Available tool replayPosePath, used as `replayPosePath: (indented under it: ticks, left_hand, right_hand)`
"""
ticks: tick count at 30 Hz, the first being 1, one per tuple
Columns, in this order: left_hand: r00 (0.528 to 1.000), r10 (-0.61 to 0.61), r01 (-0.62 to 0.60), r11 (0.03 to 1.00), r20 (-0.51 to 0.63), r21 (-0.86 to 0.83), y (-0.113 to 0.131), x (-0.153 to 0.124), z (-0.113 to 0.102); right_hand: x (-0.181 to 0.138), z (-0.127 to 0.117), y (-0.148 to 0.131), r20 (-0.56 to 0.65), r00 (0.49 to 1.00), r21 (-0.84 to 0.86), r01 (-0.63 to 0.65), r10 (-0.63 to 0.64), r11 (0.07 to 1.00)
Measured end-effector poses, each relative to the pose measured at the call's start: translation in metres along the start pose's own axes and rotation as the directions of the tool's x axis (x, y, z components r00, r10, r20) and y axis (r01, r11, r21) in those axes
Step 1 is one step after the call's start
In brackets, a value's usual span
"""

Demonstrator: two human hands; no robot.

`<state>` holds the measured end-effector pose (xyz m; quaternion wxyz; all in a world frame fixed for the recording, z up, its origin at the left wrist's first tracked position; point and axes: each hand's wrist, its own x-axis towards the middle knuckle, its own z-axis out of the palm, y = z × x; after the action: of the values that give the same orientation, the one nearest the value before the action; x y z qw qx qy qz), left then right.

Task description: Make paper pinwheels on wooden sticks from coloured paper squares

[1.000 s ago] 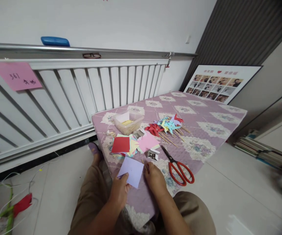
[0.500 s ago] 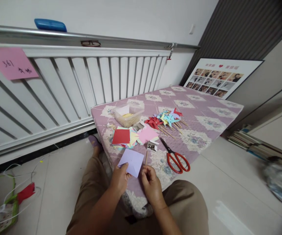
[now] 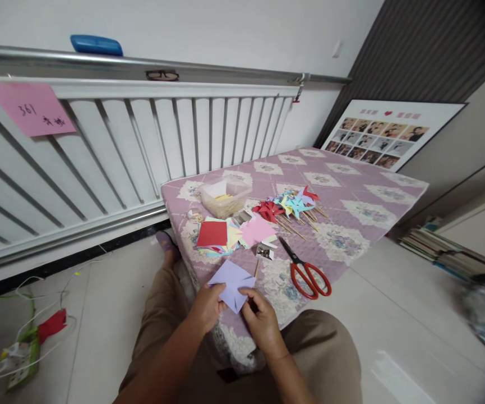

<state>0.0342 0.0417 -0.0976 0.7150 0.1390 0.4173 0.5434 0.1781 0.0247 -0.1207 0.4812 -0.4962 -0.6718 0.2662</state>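
Both my hands hold a lilac paper square, cut toward its centre, at the near corner of the quilted table. My left hand pinches its lower left edge. My right hand pinches its right side, fingers curled. A thin wooden stick lies on the table just beyond the paper. Red-handled scissors rest to the right of my right hand.
A stack of coloured paper squares lies beyond the lilac sheet, with a clear plastic box behind it. Finished paper pinwheels on sticks lie mid-table. A white radiator stands on the left, a photo board at the back.
My right hand has come off the stick and taken hold of the lilac paper's right side. The paper has lifted toward me and the stick stays on the table.
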Motion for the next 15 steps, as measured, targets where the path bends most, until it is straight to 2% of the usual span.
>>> replayPosePath:
  ticks: [9, 15]
  left_hand:
    - [0.997, 0.083, -0.082, 0.996, 0.013, -0.025, -0.002, -0.001, 0.017]
    - [0.995, 0.099, -0.099, 0.995, -0.007, -0.034, -0.002, -0.001, 0.021]
  right_hand:
    - [-0.001, -0.004, -0.007, -0.02, 1.0, 0.027, -0.015, 0.016, 1.0]
    - [-0.001, -0.004, -0.007, 0.001, 0.992, 0.076, -0.127, 0.127, 0.989]
